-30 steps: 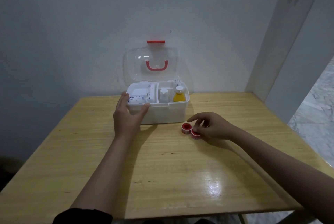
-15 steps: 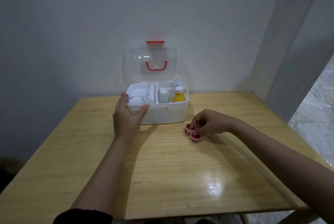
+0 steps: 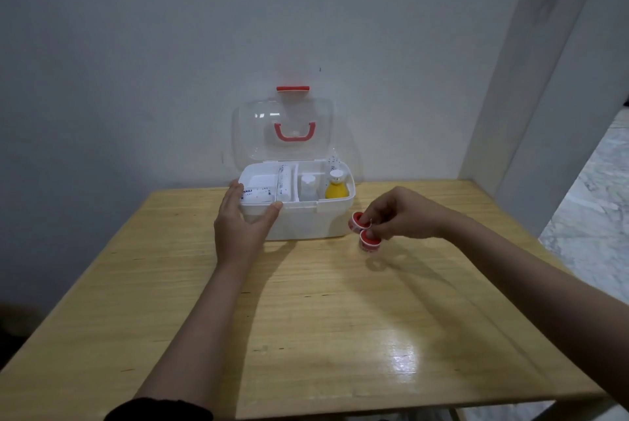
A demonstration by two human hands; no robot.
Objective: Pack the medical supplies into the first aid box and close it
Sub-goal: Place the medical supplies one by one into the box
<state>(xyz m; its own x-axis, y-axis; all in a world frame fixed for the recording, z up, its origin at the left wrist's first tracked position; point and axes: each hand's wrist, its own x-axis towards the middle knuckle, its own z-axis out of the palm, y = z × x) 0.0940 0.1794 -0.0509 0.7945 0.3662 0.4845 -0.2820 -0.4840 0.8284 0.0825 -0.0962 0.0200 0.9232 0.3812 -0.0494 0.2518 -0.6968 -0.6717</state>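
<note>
Pale grey walls met behind a light wooden table (image 3: 306, 301), where a white plastic first aid box (image 3: 306, 220) stood near the far edge with its clear lid (image 3: 284, 128) raised upright, a red handle (image 3: 294, 133) showing through it and a red latch (image 3: 292, 88) on its top edge. Inside the box, a white paper packet (image 3: 257, 191) lay in the left compartment, while a small clear bottle with a white cap (image 3: 308, 186) and a yellow bottle with a white cap (image 3: 336, 187) stood upright in the right one. The person's left hand (image 3: 241, 223) was spread against the box's front left corner, thumb hooked on the rim, fingers wrapping the side. The right hand (image 3: 398, 214) hung just right of the box, its fingertips pinched on two small red-and-white tape rolls (image 3: 362, 230), which were lifted clear of the tabletop, one above the other, close to the box's front right corner.
</note>
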